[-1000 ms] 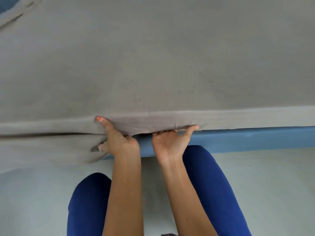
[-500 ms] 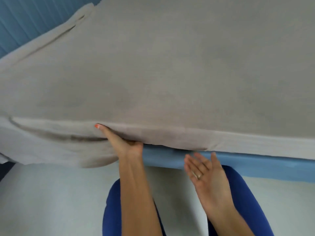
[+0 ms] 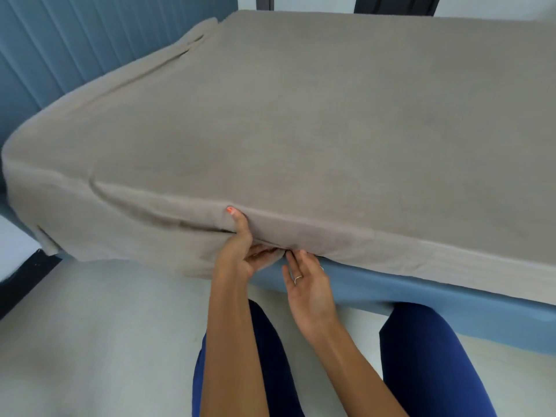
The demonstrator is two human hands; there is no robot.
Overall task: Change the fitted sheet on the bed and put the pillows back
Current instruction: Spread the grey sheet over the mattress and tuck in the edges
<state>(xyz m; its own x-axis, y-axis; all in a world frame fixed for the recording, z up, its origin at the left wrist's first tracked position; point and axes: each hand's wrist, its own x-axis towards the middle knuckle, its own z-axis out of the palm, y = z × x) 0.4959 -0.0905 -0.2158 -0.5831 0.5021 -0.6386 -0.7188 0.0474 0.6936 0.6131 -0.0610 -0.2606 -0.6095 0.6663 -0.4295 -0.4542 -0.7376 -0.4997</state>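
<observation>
A taupe fitted sheet [image 3: 316, 121] covers the mattress on a blue bed frame [image 3: 421, 299]. Along the near side the sheet hangs loose at the left corner and lies tucked further right. My left hand [image 3: 240, 245] grips the sheet's side hem, thumb pressed up against the mattress edge and fingers curled under the fabric. My right hand [image 3: 307, 281] is palm up just right of it, fingers straight, their tips touching the lower edge of the sheet where it meets the frame. No pillows are in view.
A blue slatted headboard [image 3: 75, 46] rises at the left behind the mattress. Pale floor [image 3: 99, 341] lies below, with my knees in blue trousers [image 3: 427, 365] close to the frame. A dark strip [image 3: 24, 281] runs along the far left floor.
My right hand let go of the sheet edge, opened and came back with its fingertips at the hem. My left hand kept its grip. The view pulled back, showing the whole corner.
</observation>
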